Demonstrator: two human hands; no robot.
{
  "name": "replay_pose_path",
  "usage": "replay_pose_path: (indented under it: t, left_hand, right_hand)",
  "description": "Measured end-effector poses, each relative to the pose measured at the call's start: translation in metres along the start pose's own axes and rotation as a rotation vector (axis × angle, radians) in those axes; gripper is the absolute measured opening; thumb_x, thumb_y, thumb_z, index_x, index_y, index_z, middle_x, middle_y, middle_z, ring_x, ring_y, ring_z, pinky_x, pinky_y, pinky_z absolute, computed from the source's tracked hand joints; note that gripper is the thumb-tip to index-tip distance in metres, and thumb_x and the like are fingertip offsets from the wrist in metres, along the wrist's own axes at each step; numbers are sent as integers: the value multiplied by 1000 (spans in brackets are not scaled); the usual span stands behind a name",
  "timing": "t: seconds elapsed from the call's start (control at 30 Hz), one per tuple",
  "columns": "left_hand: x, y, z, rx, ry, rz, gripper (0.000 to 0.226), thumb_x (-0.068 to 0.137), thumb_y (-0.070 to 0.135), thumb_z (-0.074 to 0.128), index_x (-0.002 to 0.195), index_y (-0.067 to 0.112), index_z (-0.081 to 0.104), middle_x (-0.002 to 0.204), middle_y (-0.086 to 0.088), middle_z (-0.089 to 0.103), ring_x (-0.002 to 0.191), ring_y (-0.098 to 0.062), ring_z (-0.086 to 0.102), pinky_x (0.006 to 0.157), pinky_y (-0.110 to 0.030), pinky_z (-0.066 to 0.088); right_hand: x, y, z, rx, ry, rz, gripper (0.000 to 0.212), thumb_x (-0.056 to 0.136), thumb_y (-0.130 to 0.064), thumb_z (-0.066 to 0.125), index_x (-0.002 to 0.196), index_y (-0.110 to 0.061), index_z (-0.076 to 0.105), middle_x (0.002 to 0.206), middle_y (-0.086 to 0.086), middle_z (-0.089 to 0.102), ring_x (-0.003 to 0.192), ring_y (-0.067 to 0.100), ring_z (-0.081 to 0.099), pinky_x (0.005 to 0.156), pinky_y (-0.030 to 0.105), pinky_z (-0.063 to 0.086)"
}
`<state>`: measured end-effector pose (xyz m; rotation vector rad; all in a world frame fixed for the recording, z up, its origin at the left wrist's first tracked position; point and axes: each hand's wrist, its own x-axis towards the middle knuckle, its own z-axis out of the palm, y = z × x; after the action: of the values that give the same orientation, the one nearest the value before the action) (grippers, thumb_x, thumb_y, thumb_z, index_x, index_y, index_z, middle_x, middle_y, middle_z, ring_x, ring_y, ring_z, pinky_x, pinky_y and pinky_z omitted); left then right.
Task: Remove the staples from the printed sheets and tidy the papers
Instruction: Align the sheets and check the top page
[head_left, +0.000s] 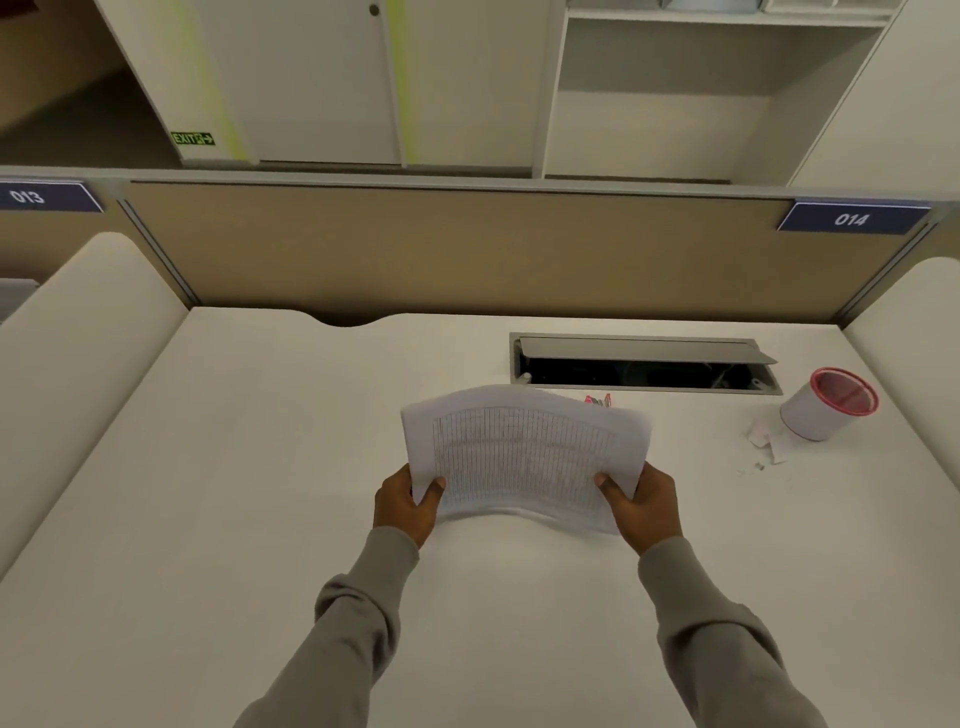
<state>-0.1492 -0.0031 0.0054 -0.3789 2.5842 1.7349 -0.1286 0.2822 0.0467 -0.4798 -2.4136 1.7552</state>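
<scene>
Fingers (434, 491) of left hand (402, 506) clamped on near-left corner of printed sheets (524, 457), thumb on top. Right hand (644, 501) gripped near-right corner likewise. Sheets held over white surface (234, 493), bowed, gridded page up. Just beyond far edge: small red item (597, 400), partly hidden. Farther right: white cup (826, 410), red rim, tilted, paper scraps (763, 444) beside. Behind: open cable hatch (644, 364), then tan partition (467, 249).
</scene>
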Motion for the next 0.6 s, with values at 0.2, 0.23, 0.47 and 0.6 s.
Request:
replay_pose_path:
  t: [0.2, 0.23, 0.47, 0.6]
  left_hand:
    - [13, 45, -31, -31, -18, 203, 22, 89, 14, 73, 108, 20, 64, 95, 10, 71, 88, -11, 69, 75, -22, 57]
    - [14, 53, -38, -69, -29, 228, 25, 88, 13, 74, 109, 21, 64, 97, 9, 73, 87, -9, 70, 75, -23, 58]
    - [2, 91, -59, -707, 68, 50, 37, 88, 2, 68, 120, 20, 62, 102, -12, 75, 98, -26, 72, 77, -41, 62]
    - [-8, 116, -38, -1029, 6, 71, 48, 89, 7, 66, 134, 14, 54, 132, -21, 60, 120, -39, 60, 94, -53, 53]
  right_hand:
    - [1, -30, -19, 147, 31, -25, 15, 82, -1, 74, 94, -8, 68, 90, 9, 71, 88, 32, 67, 78, 39, 56]
    - [0, -32, -23, 190, 31, 0, 15, 82, -1, 74, 95, -6, 68, 93, 10, 72, 91, 34, 68, 81, 44, 56]
    - [-18, -54, -29, 642, -41, 146, 51, 67, -13, 81, 113, -1, 66, 111, 11, 73, 100, 30, 70, 74, 37, 59]
    - [-35, -52, -9, 808, -54, 282, 43, 79, 7, 64, 122, 0, 61, 118, 13, 70, 108, 33, 67, 74, 37, 60]
